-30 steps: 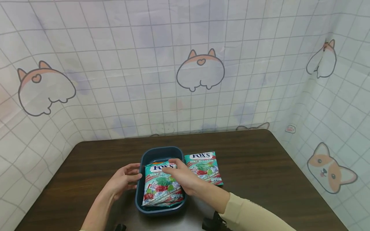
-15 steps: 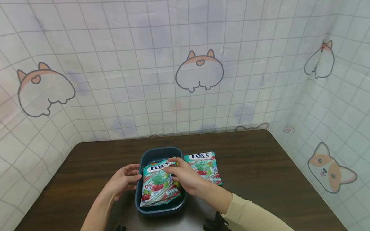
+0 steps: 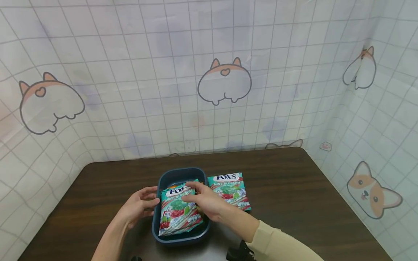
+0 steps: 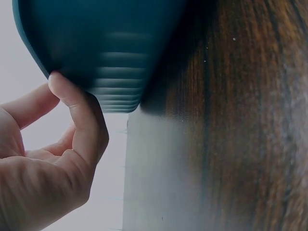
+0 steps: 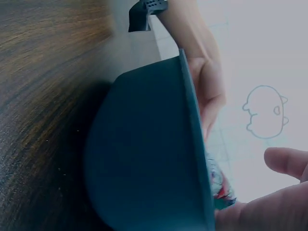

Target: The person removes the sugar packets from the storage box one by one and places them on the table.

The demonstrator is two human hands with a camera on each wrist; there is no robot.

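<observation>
A dark blue plastic bin stands near the front of the table with a green-and-red Fox's candy bag in it. At the bin's left rim, my left hand pinches the edge with thumb and fingers, as the left wrist view also shows on the bin wall. My right hand reaches over the right rim and grips the candy bag's upper right edge, thumb on top and other fingers partly hidden. In the right wrist view, the bin covers most of that hold. Some orange wrapping shows behind the bag.
A second Fox's candy bag lies flat on the dark wooden table, just right of the bin. Behind and beside the table hangs a white grid cloth with corgi drawings.
The candy bag in the bin has tilted and shifted left with my right hand at its edge, then slid slightly down. My left hand has stayed at the bin's left rim.
</observation>
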